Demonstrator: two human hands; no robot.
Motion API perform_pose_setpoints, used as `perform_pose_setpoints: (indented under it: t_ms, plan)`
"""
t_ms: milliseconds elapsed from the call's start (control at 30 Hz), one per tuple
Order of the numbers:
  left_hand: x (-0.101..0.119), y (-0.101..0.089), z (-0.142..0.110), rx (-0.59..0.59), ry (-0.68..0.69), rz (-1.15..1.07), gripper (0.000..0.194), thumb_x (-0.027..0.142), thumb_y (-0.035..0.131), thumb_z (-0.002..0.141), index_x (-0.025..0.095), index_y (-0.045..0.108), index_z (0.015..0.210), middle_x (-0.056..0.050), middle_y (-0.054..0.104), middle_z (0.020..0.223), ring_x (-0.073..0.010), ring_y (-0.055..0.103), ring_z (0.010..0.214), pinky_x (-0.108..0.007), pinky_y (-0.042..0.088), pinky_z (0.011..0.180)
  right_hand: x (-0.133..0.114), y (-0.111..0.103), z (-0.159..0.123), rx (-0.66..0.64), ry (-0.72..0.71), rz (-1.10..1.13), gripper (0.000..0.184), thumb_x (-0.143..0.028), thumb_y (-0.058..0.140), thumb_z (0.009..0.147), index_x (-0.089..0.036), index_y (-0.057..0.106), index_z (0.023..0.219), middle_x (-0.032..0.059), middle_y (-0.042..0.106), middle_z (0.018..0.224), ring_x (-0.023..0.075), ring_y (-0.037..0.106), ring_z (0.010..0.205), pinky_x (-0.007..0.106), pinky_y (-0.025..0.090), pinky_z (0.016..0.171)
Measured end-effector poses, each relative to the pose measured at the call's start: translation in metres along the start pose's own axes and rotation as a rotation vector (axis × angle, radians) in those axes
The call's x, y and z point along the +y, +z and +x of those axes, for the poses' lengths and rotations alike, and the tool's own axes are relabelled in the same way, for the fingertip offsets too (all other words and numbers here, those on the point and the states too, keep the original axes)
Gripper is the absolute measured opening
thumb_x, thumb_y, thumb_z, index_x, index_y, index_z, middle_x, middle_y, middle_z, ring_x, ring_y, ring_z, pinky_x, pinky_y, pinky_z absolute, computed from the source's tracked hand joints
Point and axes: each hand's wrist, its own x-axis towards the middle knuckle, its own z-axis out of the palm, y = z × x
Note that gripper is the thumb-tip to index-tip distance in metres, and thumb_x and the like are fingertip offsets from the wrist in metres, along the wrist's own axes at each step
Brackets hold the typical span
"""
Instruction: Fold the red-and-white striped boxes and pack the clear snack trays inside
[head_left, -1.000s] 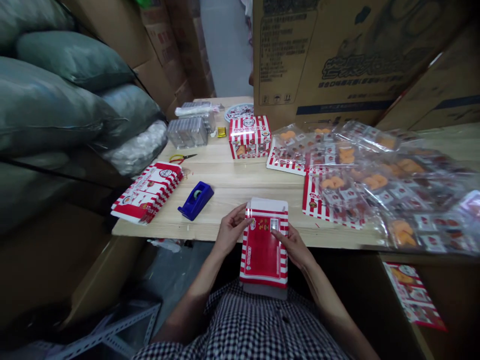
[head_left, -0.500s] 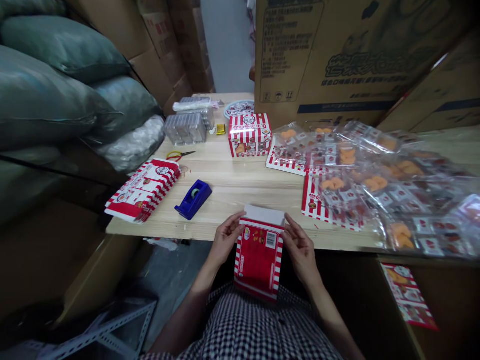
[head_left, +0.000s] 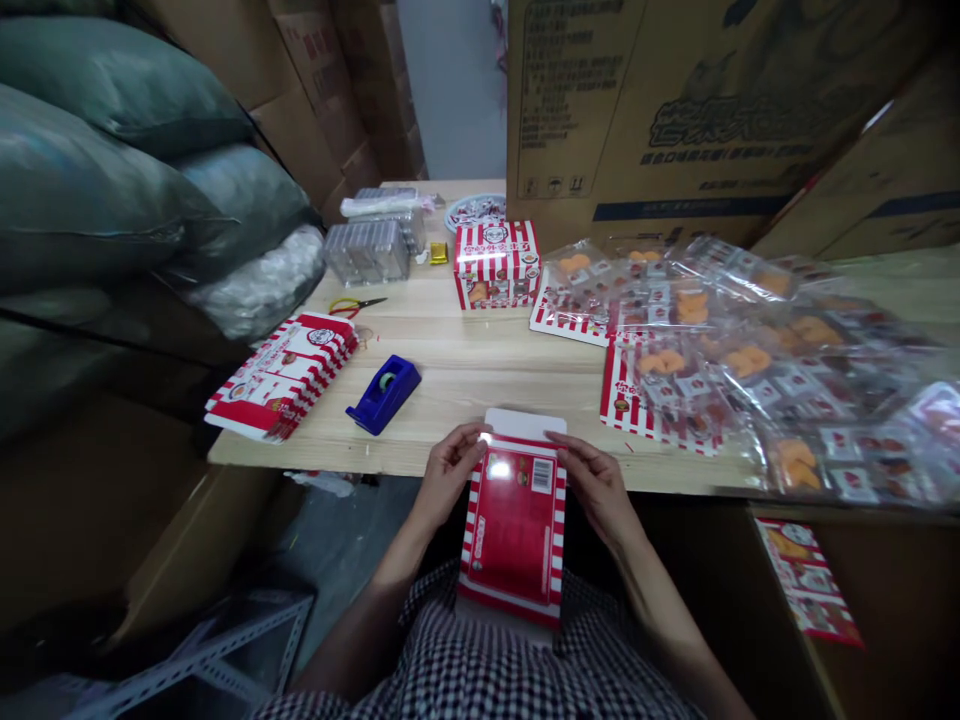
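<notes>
A red-and-white striped carton blank (head_left: 514, 540) is gripped flat between the left hand (head_left: 448, 475) and right hand (head_left: 595, 490), its upper flap over the near edge of the desk (head_left: 465, 370). Beyond the hands, one erected carton (head_left: 496, 265) is stood; left of the left hand, a stack of flat blanks (head_left: 281, 375) is left unfolded; right of the right hand, bagged snacks (head_left: 750, 360) are left unboxed.

Two hands (head_left: 446, 477), one flat carton (head_left: 514, 560), one tape dispenser (head_left: 382, 395), one assembled box (head_left: 495, 265)

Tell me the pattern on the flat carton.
The carton has a red centre with red-and-white striped sides; head view.
</notes>
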Motion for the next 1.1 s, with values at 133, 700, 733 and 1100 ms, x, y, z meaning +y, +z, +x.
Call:
perform_pose_setpoints:
  t_ms: [133, 700, 733, 1100]
  plan:
    - [-0.003, -0.009, -0.008, -0.018, 0.006, 0.091, 0.021, 0.037, 0.067, 0.091, 0.019, 0.069, 0.103, -0.003, 0.068, 0.093, -0.0146, 0.062, 0.082, -0.024, 0.047, 0.075, 0.0, 0.001, -0.007, -0.08, 0.096, 0.037, 0.028, -0.043, 0.079, 0.081, -0.026, 0.079, 0.104, 0.0032, 0.079, 0.099, 0.0182, 0.07, 0.085, 0.029, 0.054, 0.08]
    - [-0.015, -0.024, 0.017, 0.074, 0.022, 0.047, 0.023, 0.033, 0.077, 0.081, 0.017, 0.07, 0.095, -0.001, 0.067, 0.082, -0.0125, 0.062, 0.075, -0.024, 0.047, 0.075, 0.029, 0.016, 0.019, 0.101, -0.008, 0.045, 0.041, -0.039, 0.083, 0.075, -0.029, 0.074, 0.113, 0.0037, 0.078, 0.105, 0.0218, 0.073, 0.089, 0.037, 0.058, 0.082]
    - [-0.015, -0.023, 0.018, 0.101, 0.009, -0.01, 0.03, 0.03, 0.08, 0.078, 0.019, 0.068, 0.103, 0.001, 0.067, 0.083, -0.0122, 0.063, 0.075, -0.024, 0.048, 0.076, 0.027, 0.017, 0.02, 0.108, -0.003, 0.072, 0.053, -0.038, 0.084, 0.074, -0.031, 0.068, 0.124, 0.003, 0.078, 0.105, 0.0217, 0.073, 0.088, 0.037, 0.059, 0.081]
    - [-0.007, -0.013, 0.016, -0.137, -0.248, -0.432, 0.04, 0.02, 0.076, 0.075, 0.014, 0.075, 0.115, -0.013, 0.076, 0.115, -0.0259, 0.073, 0.1, -0.034, 0.053, 0.092, 0.013, 0.014, 0.034, -0.165, 0.349, 0.247, 0.044, -0.035, 0.09, 0.062, -0.026, 0.076, 0.103, 0.0027, 0.08, 0.096, 0.0246, 0.075, 0.091, 0.04, 0.058, 0.086]
